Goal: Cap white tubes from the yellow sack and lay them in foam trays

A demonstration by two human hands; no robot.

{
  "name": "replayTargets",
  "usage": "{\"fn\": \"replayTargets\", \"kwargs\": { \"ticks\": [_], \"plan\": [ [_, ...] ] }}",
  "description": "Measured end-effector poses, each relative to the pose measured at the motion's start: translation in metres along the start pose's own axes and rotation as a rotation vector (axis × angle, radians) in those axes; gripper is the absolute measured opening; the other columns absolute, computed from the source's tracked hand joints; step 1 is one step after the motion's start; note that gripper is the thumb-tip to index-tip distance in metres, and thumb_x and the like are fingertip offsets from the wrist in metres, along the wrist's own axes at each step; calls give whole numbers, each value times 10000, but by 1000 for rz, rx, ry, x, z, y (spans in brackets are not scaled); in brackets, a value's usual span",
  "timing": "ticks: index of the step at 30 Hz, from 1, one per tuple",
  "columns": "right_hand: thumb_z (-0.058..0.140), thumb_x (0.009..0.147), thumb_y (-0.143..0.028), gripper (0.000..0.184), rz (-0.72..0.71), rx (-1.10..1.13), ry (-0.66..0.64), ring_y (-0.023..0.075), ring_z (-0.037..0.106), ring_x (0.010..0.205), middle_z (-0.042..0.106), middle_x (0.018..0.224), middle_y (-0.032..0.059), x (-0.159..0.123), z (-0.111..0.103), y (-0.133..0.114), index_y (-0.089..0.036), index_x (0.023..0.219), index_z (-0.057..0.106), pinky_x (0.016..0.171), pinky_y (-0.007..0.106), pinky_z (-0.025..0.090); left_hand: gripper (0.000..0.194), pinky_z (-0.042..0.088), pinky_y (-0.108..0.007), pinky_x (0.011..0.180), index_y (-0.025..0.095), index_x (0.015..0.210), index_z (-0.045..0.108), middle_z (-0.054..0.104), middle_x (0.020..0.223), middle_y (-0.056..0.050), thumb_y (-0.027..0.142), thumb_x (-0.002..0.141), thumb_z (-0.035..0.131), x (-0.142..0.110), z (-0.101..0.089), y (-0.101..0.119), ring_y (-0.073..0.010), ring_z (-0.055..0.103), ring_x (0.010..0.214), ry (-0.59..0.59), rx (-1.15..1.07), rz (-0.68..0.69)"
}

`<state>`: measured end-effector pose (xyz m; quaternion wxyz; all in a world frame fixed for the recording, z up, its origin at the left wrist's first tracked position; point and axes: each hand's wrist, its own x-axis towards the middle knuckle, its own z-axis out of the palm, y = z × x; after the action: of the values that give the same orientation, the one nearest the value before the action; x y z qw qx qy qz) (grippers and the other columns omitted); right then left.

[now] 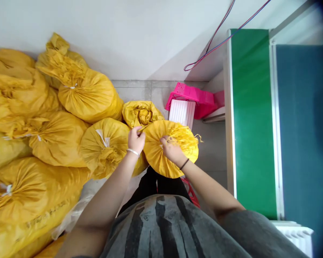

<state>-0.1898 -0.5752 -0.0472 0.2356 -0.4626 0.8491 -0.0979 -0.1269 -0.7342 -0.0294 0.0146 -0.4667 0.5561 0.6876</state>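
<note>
A yellow woven sack (161, 157) stands in front of me with its top gathered into a round fan. My left hand (136, 139) pinches the sack's edge at its upper left. My right hand (172, 149) is closed on the bunched mouth at the sack's middle, where loose yellow frayed strands (184, 138) stick out. Both wrists wear a band.
Several tied yellow sacks (86, 95) are piled to the left against the white wall. A pink plastic basket (195, 98) and a white ribbed box (181, 113) sit beyond the sack. A green panel (249, 118) and blue panel stand at the right. Grey tiled floor lies below.
</note>
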Motion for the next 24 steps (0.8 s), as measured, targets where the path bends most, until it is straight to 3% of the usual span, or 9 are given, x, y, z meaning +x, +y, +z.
{"fn": "replayTargets", "kwargs": {
  "ticks": [3, 6, 10, 13, 18, 21, 24],
  "plan": [
    [462, 842, -110, 465, 17, -71, 16, 340, 275, 1360, 375, 1460, 146, -18, -4, 42, -195, 1295, 515, 1054, 545, 254, 174, 472, -415, 915, 129, 1007, 599, 602, 1114, -77, 219, 858, 601, 0, 0, -49, -204, 571, 1041, 47, 78, -101],
    [551, 808, -161, 496, 92, -132, -8, 419, 143, 1391, 231, 1534, 148, -21, 7, 72, -224, 1299, 523, 1032, 650, 147, 178, 527, -373, 802, 127, 969, 612, 627, 999, -58, 275, 872, 602, -1, 34, -89, -171, 609, 895, -49, 103, -210],
    [512, 829, -141, 350, 136, -105, -40, 332, 378, 1287, 470, 1391, 144, -15, 23, 84, -179, 1160, 618, 1028, 471, 287, 231, 541, -350, 756, 126, 1026, 597, 620, 1011, -62, 309, 885, 584, 10, 83, -110, -165, 614, 866, -67, 67, -312],
    [504, 827, -140, 326, 162, -84, -33, 273, 519, 1113, 593, 1226, 129, -13, 24, 83, -174, 1128, 621, 927, 377, 383, 253, 541, -354, 762, 133, 1068, 583, 610, 1046, -70, 314, 892, 572, 15, 100, -112, -170, 610, 886, -32, 5, -376],
    [540, 800, -159, 344, 184, -40, -24, 239, 571, 994, 618, 1145, 107, -13, 15, 85, -172, 1136, 612, 859, 317, 416, 283, 541, -333, 722, 136, 1099, 563, 602, 1034, -68, 339, 903, 551, 4, 89, -101, -160, 606, 846, 11, -150, -452],
    [565, 783, -164, 357, 166, -12, -29, 234, 575, 984, 618, 1141, 99, -12, 10, 89, -185, 1135, 622, 861, 306, 412, 266, 530, -311, 691, 130, 1048, 572, 604, 972, -53, 352, 905, 544, -13, 68, -87, -143, 597, 794, -37, -255, -427],
    [546, 780, -136, 350, 185, 5, -22, 248, 576, 975, 617, 1133, 125, -16, 11, 94, -162, 1118, 633, 862, 325, 408, 237, 510, -291, 660, 126, 855, 577, 600, 881, -45, 349, 906, 517, -40, 41, -62, -132, 582, 746, -122, -339, -350]
  ]
}}
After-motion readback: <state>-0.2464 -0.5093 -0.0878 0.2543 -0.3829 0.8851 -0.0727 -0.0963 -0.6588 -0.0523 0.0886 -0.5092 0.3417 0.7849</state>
